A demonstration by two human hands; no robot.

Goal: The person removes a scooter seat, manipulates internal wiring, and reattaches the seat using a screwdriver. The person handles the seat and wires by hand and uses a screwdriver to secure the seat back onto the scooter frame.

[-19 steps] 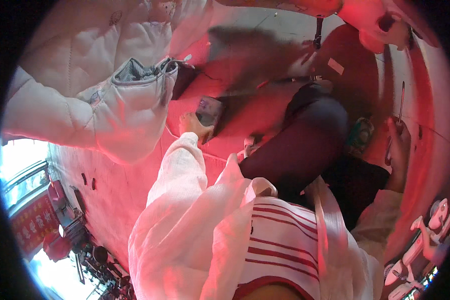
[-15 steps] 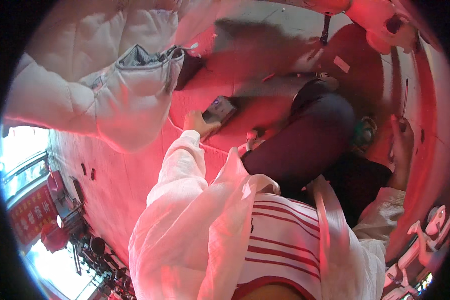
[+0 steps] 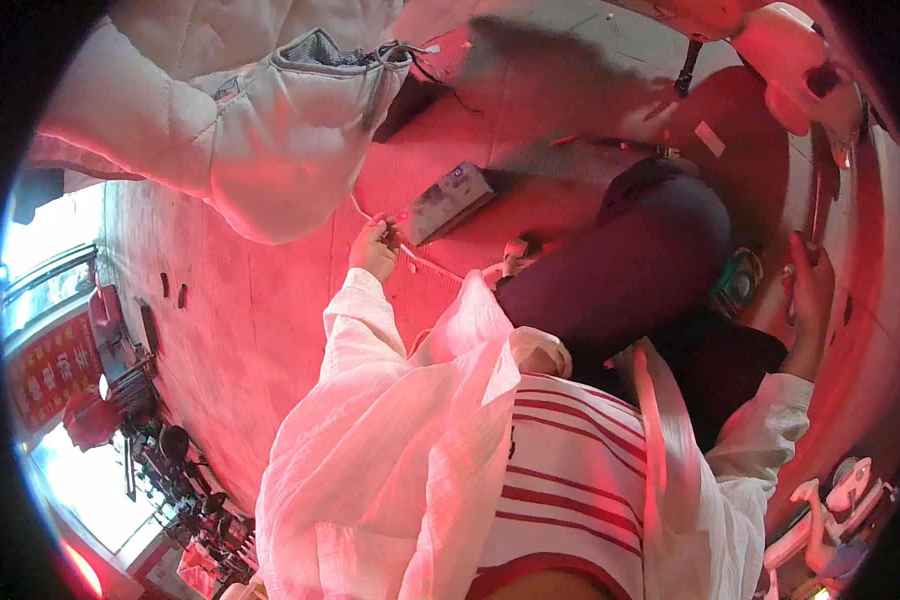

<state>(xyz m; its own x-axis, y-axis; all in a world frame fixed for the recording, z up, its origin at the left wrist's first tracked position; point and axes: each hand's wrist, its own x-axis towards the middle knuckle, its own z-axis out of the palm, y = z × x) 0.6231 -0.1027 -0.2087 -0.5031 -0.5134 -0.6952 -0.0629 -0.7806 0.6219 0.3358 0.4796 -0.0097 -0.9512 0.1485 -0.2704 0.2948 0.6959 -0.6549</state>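
On the red-lit floor lies a grey rectangular box [image 3: 450, 203] with a tiny red light at its near end. A thin pale cable [image 3: 425, 262] loops past that end. My left hand [image 3: 374, 250] is beside the box, its fingertips pinched together on the cable. Over at the right, my right hand [image 3: 813, 285] is closed around a long thin screwdriver [image 3: 820, 195], whose shaft points away from me. My bent knee [image 3: 630, 260] in dark trousers lies between the hands. A small pale plug-like piece [image 3: 515, 250] sits against the knee.
A padded light-coloured cover [image 3: 280, 150] with a pocket hangs at the upper left. A scooter-like body [image 3: 800, 70] stands at the far right. A green-and-white roll [image 3: 738, 282] lies near my right hand. A small pale card [image 3: 710, 138] is on the floor.
My left hand has let go of the box and drawn back to the cable. The box now rests on the floor. My right hand keeps its grip on the screwdriver.
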